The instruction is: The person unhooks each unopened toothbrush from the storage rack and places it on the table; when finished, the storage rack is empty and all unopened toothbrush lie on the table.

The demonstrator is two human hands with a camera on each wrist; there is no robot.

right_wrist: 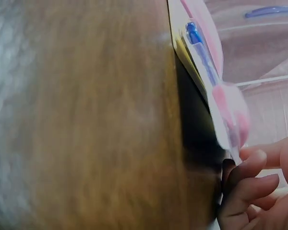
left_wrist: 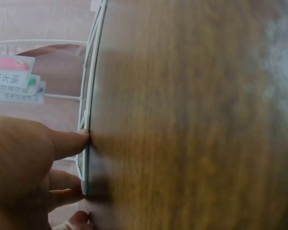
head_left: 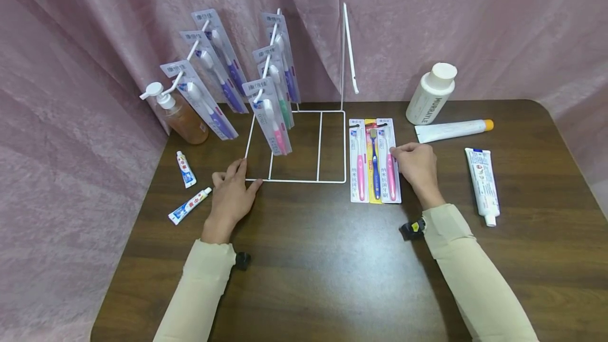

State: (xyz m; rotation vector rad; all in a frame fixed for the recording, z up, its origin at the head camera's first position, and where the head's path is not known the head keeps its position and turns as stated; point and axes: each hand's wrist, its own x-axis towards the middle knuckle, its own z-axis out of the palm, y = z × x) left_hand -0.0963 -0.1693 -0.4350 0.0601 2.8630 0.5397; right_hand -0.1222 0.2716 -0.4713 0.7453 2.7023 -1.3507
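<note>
near the middle of the desk my left hand lies flat, fingers straight, steadying the wire rack; my right hand pinches the toothbrush packs beside its right edge, seemingly lifting one, which next needs hanging on a hook.

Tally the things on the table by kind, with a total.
Hanging toothbrush packs: 6
Flat toothbrush packs: 3
Toothpaste tubes: 4
Bottles: 2
Wire rack: 1
Total: 16
Left hand rests at the rack's corner; right hand touches the flat packs.
</note>
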